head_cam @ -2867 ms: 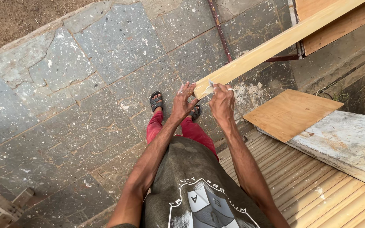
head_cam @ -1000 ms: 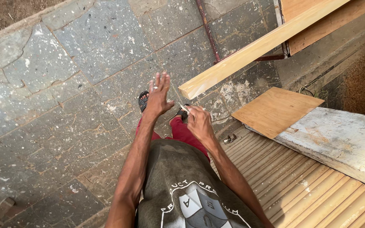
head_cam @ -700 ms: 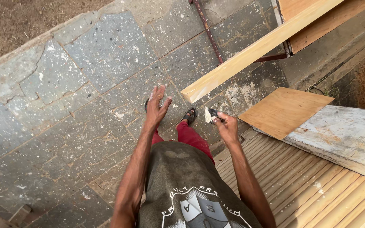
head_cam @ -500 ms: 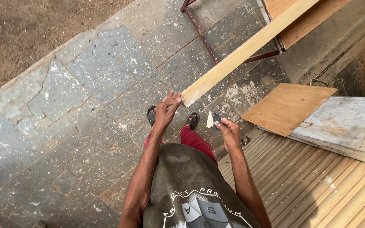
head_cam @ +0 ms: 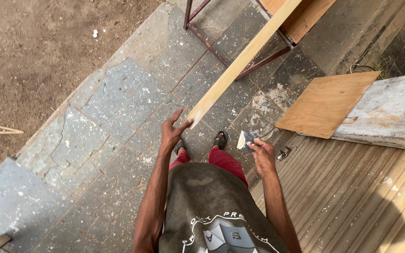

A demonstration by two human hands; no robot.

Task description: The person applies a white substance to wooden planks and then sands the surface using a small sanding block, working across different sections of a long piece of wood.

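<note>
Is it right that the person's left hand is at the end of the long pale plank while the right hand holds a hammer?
Not quite. In the head view the left hand is indeed at the end of the long pale plank, but the right hand holds no hammer. It grips a small folded piece of sandpaper, grey and whitish, held apart from the plank.
</note>
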